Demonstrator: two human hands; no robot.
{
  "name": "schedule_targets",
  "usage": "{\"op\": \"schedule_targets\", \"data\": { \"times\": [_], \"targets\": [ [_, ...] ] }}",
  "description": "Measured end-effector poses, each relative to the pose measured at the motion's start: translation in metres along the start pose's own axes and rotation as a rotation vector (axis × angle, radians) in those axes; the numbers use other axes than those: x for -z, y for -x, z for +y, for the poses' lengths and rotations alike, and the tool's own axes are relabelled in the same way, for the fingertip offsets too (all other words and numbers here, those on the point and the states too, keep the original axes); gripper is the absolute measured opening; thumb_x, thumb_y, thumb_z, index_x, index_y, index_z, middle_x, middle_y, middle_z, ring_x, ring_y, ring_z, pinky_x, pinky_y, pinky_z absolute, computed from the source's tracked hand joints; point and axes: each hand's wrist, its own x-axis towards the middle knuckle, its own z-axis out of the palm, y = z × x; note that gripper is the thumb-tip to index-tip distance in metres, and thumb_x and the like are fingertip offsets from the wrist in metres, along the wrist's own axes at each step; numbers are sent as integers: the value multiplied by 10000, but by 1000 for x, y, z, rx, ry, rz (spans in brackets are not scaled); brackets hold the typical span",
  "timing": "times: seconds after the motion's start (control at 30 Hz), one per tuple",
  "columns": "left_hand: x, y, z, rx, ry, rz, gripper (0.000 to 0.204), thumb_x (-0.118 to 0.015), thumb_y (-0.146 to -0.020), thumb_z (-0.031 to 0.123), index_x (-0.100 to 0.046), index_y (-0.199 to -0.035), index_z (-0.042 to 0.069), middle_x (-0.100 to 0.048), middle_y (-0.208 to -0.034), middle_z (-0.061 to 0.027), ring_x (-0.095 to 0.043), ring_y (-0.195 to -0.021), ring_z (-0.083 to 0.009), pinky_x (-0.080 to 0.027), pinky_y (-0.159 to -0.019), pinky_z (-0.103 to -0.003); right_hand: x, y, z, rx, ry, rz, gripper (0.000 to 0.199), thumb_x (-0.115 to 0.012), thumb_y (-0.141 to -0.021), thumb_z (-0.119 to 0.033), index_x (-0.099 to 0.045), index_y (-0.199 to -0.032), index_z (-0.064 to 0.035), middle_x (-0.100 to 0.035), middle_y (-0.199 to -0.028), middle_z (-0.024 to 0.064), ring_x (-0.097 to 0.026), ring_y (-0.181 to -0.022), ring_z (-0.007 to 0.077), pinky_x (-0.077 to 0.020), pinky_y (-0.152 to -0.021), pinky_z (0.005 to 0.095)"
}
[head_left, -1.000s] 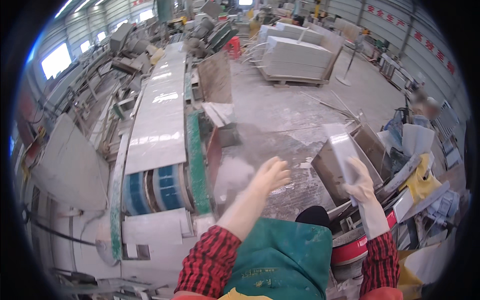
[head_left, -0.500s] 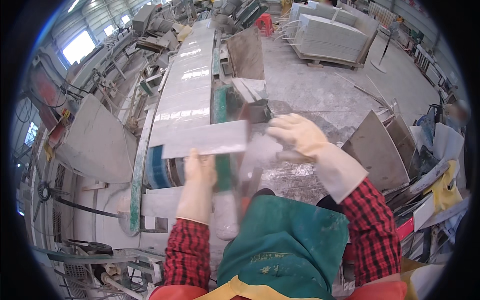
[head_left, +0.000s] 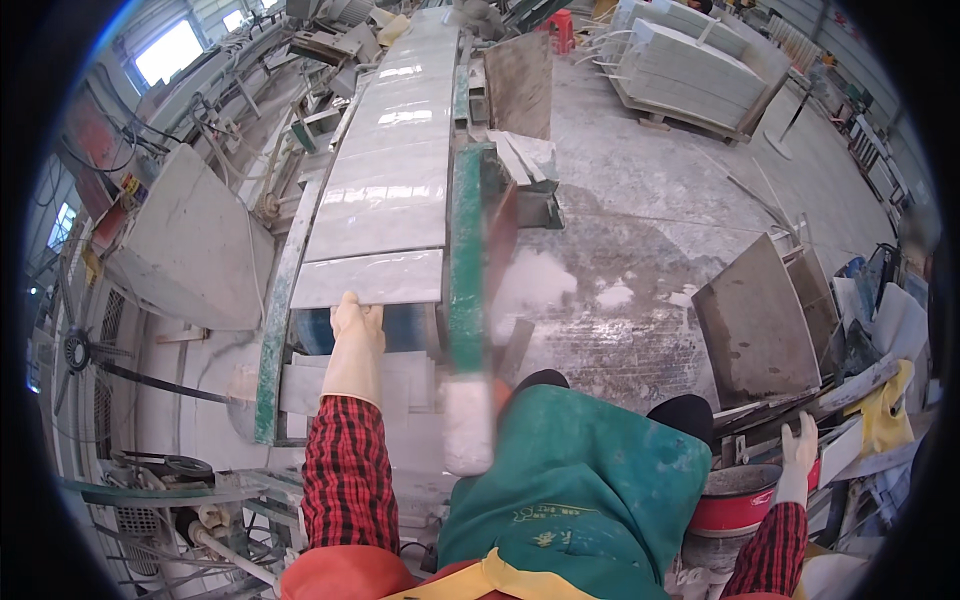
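Observation:
My left hand (head_left: 357, 325), in a cream rubber glove, grips the near edge of a pale, narrow stone slab (head_left: 395, 275). This slab lies flat at the near end of a conveyor line, close against a row of glossy pale slabs (head_left: 385, 200). Beneath its near edge a blue roller (head_left: 405, 328) shows. My right hand (head_left: 797, 448), gloved alike, is far out to the right with fingers apart and nothing in them. It hangs just over the rim of a red bucket (head_left: 730, 512).
A green rail (head_left: 467, 260) with a whitish padded end (head_left: 467, 430) runs along the conveyor's right side. Brown boards (head_left: 758, 325) and scrap pieces lean at the right. Strapped slabs (head_left: 690, 70) stand on a pallet at far right. A handwheel (head_left: 77, 350) is at left.
The narrow slab has come down from a raised, tilted position to lie flat on the conveyor. My right hand has swung from beside the conveyor out to the red bucket.

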Motion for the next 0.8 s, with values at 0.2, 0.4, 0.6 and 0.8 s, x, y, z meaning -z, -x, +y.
{"op": "schedule_targets", "data": {
  "times": [0.2, 0.4, 0.6, 0.8],
  "targets": [
    [-15, 9, 1, 40, -63, -13, 257, -480, -1042, 207, -557, -1171, -2, -670, -1111, -92, -701, -1020, -260, -634, -759, -327, -3, 76, 40, -202, -53, 88, 583, -676, -926, -209, -479, -1456, -68, -509, -1463, 174, -468, -1353, 332, -360, -1136, 400],
    [-12, -13, 1, -11, -1, 31, 282, -463, -1046, 171, -519, -1212, -50, -647, -1182, -150, -671, -1091, -304, -609, -921, -411, -6, 78, 17, -277, -47, 127, 607, -681, -925, -191, -454, -1479, -89, -515, -1459, 165, -452, -1370, 326, -345, -1146, 396],
    [-21, 5, 3, 12, -36, -29, 318, -444, -1049, 155, -473, -1286, -54, -601, -1283, -179, -630, -1170, -319, -576, -991, -447, -9, 88, 19, -254, -15, 144, 620, -672, -931, -226, -443, -1486, -71, -506, -1470, 167, -463, -1362, 321, -342, -1155, 387],
    [-14, -9, 1, -25, -85, -48, 309, -486, -1033, 177, -507, -1237, -54, -643, -1192, -160, -684, -1056, -320, -637, -854, -376, -12, 91, 19, -247, 2, 154, 514, -695, -911, -184, -552, -1387, -56, -527, -1448, 171, -483, -1343, 341, -368, -1140, 406]
  ]
}}
